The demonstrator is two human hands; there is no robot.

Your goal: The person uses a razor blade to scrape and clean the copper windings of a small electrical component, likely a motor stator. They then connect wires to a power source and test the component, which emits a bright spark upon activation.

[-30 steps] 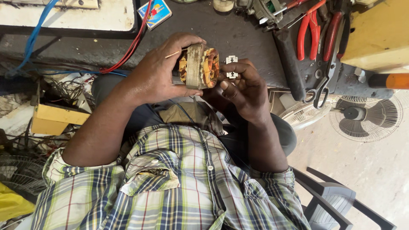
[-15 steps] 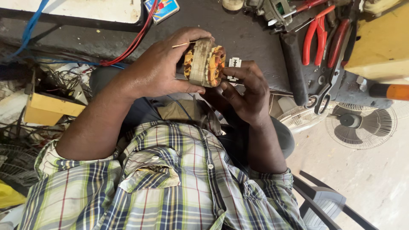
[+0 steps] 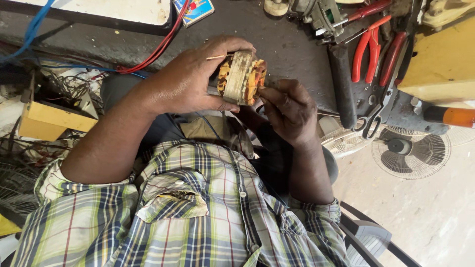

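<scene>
Gripping wound motor stator (image 3: 241, 76), left hand (image 3: 190, 81), right hand (image 3: 288, 110) touching

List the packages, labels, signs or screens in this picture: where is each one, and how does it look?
Small printed box: flat on the dark workbench at the top edge, beyond the left hand; rectangular, blue with red and yellow, partly cut off.
No signs or screens are in view.

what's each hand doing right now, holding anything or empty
Left hand: closed around the motor stator, holding it up.
Right hand: fingers curled against the stator's winding side; whether it grips anything cannot be told.
</scene>
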